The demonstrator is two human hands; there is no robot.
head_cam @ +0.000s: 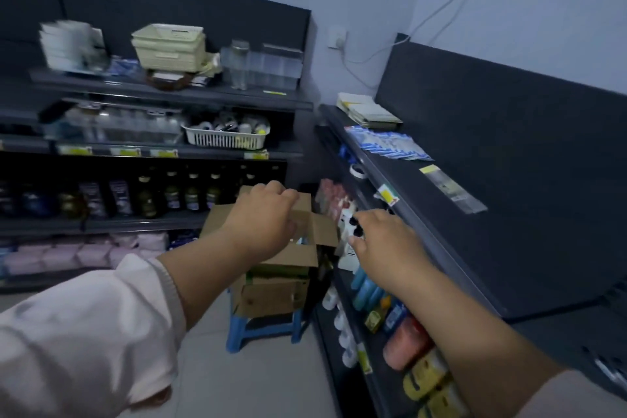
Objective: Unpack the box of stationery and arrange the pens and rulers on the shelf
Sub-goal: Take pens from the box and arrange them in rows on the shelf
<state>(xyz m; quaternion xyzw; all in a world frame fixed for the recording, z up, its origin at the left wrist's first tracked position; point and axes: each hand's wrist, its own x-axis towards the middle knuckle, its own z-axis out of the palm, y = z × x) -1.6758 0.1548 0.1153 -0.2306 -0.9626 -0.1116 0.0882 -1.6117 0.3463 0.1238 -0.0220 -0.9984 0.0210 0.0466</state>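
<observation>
So the cardboard box (pixel 298 258) sits just below the middle of the frame, flaps open, stacked on a second box (pixel 271 297), and that one stands on a little blue stool (pixel 237 332) on the floor in the corner between two shelving units.

The left hand (pixel 263 217) is right over the open top, back of the hand facing up and fingers curled down into the opening. Whether they're actually holding anything I can't tell, since the fingertips are hidden. The right hand (pixel 383 241) is just to the right of the box, reaching toward the front edge of the dark shelf (pixel 492 248) on the right side of the frame. It's blurry there, so no telling if it's gripping something or not.

No pens or rulers that I can make out; the inside of the box is mostly covered by the left hand.

Other stuff: blue packets (pixel 390 146) lie on the right shelf's top near the back, a row of bottles (pixel 169 195) stands at middle left, and there's a white basket (pixel 225 142) one level above them.
</observation>
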